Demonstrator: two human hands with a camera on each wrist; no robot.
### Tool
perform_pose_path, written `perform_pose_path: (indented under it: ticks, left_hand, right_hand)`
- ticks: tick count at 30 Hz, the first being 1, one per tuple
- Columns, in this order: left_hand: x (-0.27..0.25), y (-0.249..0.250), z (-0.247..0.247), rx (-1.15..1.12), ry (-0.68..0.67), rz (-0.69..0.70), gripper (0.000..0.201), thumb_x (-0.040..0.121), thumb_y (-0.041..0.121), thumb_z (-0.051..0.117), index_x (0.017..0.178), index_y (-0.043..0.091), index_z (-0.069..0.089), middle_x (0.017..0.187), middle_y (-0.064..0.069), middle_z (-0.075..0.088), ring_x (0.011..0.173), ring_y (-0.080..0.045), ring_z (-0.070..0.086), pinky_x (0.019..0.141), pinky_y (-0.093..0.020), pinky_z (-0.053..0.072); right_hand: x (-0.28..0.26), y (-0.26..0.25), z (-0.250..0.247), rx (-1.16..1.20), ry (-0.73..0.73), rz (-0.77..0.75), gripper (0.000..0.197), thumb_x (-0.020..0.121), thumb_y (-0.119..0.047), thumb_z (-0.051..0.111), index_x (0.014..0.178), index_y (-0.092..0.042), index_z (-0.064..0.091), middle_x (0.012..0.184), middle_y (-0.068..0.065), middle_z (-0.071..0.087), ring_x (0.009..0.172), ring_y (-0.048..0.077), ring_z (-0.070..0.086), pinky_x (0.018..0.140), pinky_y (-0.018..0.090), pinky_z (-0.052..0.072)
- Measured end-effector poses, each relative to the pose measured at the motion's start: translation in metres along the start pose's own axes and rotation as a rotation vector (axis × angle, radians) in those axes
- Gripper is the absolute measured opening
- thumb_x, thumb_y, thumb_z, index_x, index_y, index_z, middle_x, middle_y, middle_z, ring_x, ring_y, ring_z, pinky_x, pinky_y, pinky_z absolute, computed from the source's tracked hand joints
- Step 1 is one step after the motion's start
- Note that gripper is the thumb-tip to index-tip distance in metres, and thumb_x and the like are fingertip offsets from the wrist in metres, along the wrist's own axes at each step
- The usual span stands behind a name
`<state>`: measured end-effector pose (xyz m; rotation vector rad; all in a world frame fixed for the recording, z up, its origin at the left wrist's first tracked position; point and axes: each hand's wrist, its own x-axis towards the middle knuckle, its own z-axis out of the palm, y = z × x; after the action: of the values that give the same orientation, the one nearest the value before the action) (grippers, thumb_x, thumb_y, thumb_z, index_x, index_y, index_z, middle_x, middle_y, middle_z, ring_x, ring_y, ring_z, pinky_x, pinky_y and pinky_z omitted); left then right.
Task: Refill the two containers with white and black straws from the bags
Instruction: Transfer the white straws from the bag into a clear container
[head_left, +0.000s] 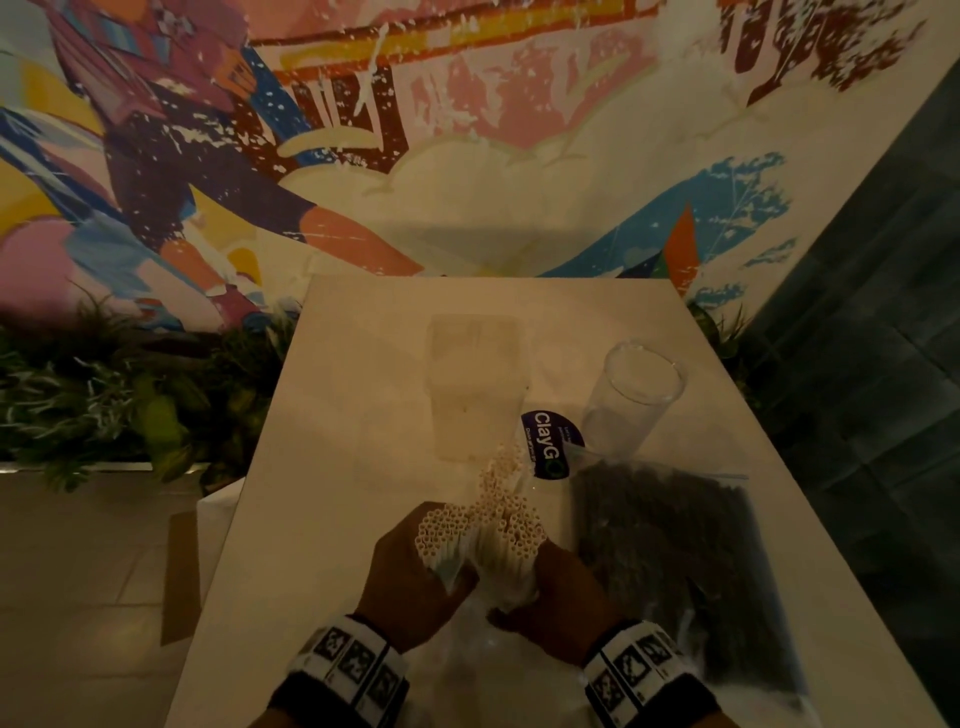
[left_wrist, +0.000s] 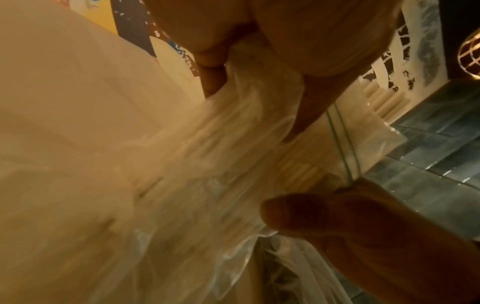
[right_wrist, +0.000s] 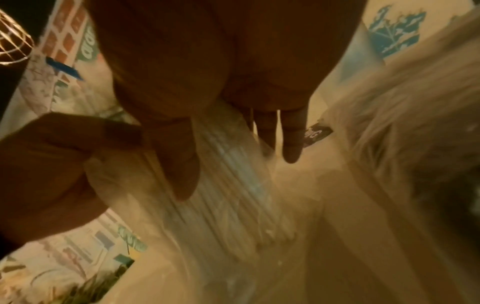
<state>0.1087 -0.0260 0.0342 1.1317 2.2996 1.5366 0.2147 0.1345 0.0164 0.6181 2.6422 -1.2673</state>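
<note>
A bundle of white straws stands on end in a clear plastic bag at the table's near middle, its open ends toward me. My left hand grips the bundle's left side through the plastic. My right hand grips its right side. In the left wrist view my fingers curl into the crumpled bag over the white straws. In the right wrist view the white straws run between my thumb and fingers. A bag of black straws lies to the right. Behind stand a frosted square container and a clear round glass.
The white table runs away from me to a painted wall. A round dark "ClayGo" sticker lies between the two containers. Green plants line the table's left side, and a dark tiled surface is on the right.
</note>
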Motion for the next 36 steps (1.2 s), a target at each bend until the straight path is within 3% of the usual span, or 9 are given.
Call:
perform_pose_path:
  ticks: [5, 7, 11, 14, 17, 22, 25, 30, 36]
  left_hand:
    - [0.000, -0.002, 0.000, 0.070, 0.020, 0.102, 0.025, 0.074, 0.034, 0.063, 0.097, 0.024, 0.058, 0.090, 0.013, 0.059, 0.089, 0.009, 0.052, 0.082, -0.002, 0.042]
    - [-0.002, -0.009, 0.000, -0.001, 0.043, 0.055, 0.032, 0.069, 0.033, 0.068, 0.098, 0.022, 0.059, 0.091, 0.021, 0.056, 0.094, 0.014, 0.053, 0.082, -0.010, 0.048]
    - [-0.002, -0.014, 0.001, -0.174, -0.048, -0.084, 0.079, 0.062, 0.016, 0.081, 0.131, 0.015, 0.043, 0.106, 0.010, 0.064, 0.101, -0.007, 0.063, 0.087, -0.024, 0.052]
    - [0.000, -0.011, -0.001, -0.212, -0.147, -0.120, 0.094, 0.063, 0.014, 0.079, 0.142, 0.020, 0.028, 0.112, 0.013, 0.064, 0.107, -0.005, 0.061, 0.092, -0.017, 0.047]
    - [-0.001, -0.008, -0.003, -0.133, -0.144, -0.114, 0.076, 0.060, 0.031, 0.075, 0.129, 0.028, 0.043, 0.119, 0.029, 0.052, 0.110, 0.004, 0.055, 0.093, -0.014, 0.046]
    - [-0.010, -0.014, 0.000, -0.210, -0.133, -0.221, 0.118, 0.048, 0.035, 0.084, 0.142, 0.036, 0.013, 0.121, 0.020, 0.055, 0.111, 0.002, 0.055, 0.093, -0.017, 0.044]
    - [-0.014, -0.015, 0.000, -0.184, -0.098, -0.146, 0.092, 0.049, 0.035, 0.083, 0.125, 0.056, 0.036, 0.124, 0.004, 0.056, 0.116, -0.010, 0.054, 0.100, -0.033, 0.044]
    - [-0.021, -0.013, 0.002, -0.238, -0.053, -0.182, 0.079, 0.048, 0.036, 0.079, 0.119, 0.032, 0.043, 0.118, 0.025, 0.054, 0.102, 0.005, 0.058, 0.088, -0.009, 0.044]
    - [-0.038, -0.024, -0.002, -0.140, -0.106, -0.090, 0.029, 0.070, 0.030, 0.073, 0.098, 0.034, 0.064, 0.111, 0.013, 0.062, 0.103, -0.016, 0.062, 0.088, -0.042, 0.052]
  right_hand:
    - [-0.011, -0.008, -0.034, 0.064, -0.090, -0.047, 0.114, 0.059, -0.029, 0.081, 0.149, -0.034, 0.012, 0.145, -0.019, 0.028, 0.135, 0.002, 0.028, 0.107, 0.017, 0.030]
    - [-0.009, -0.014, -0.045, 0.203, -0.073, -0.055, 0.112, 0.061, -0.020, 0.079, 0.149, -0.036, 0.012, 0.146, -0.020, 0.026, 0.135, 0.002, 0.026, 0.108, 0.021, 0.031]
    - [0.011, -0.023, -0.045, 0.513, -0.011, -0.016, 0.093, 0.059, -0.001, 0.076, 0.136, -0.034, 0.036, 0.139, -0.009, 0.047, 0.129, 0.015, 0.043, 0.103, 0.042, 0.044]
    - [0.026, -0.024, -0.041, 0.564, 0.046, -0.041, 0.079, 0.064, 0.013, 0.074, 0.123, -0.029, 0.042, 0.120, -0.004, 0.058, 0.117, 0.018, 0.056, 0.090, 0.035, 0.053]
    - [0.029, -0.024, -0.037, 0.589, 0.030, -0.085, 0.088, 0.065, 0.018, 0.072, 0.133, -0.021, 0.031, 0.116, -0.008, 0.055, 0.101, -0.001, 0.061, 0.077, 0.020, 0.054]
    - [0.018, -0.020, -0.020, 0.436, 0.058, -0.209, 0.069, 0.063, -0.004, 0.075, 0.124, -0.026, 0.054, 0.120, -0.004, 0.064, 0.113, 0.007, 0.060, 0.097, 0.029, 0.050]
    - [0.004, -0.018, -0.012, 0.306, 0.110, -0.288, 0.048, 0.069, -0.029, 0.070, 0.114, -0.038, 0.059, 0.118, -0.010, 0.063, 0.112, 0.001, 0.058, 0.098, 0.022, 0.047]
    - [-0.002, -0.003, -0.003, 0.186, 0.236, -0.370, 0.046, 0.073, -0.024, 0.072, 0.115, -0.026, 0.056, 0.118, -0.002, 0.054, 0.112, -0.001, 0.052, 0.098, 0.019, 0.043]
    - [0.002, 0.002, -0.014, 0.518, 0.181, -0.269, 0.108, 0.054, -0.005, 0.082, 0.142, -0.021, 0.021, 0.141, -0.009, 0.039, 0.129, -0.001, 0.041, 0.099, 0.012, 0.039]
